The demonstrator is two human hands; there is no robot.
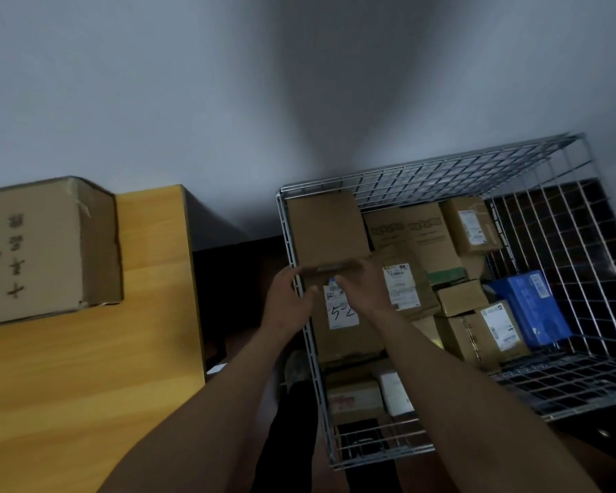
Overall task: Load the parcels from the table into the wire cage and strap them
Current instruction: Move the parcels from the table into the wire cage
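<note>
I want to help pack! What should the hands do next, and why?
Probably lower the plain box onto the parcels in the wire cage and let go: left hand and right hand both grip its near edge at the far-left corner.

Wire cage point(477, 165): bare metal rod, silvery-grey, smooth, with a dull sheen along the top rails.
Plain parcel point(326, 229): brown cardboard, matt, its face unprinted. The parcels under it were the same matt cardboard, and several carried white paper labels point(400, 284), flat and printed.
Blue parcel point(534, 307): smoother skin, faint gloss. Card or plastic could not be told.
Surface point(86, 368): yellow wood grain, smooth, with a slight satin shine. Solid wood or laminate was unclear.
Large carton point(43, 250): matt brown cardboard with dark printed characters. A tape strip at one corner looked a little shinier.
Wall point(157, 83): matt grey, even.
</note>
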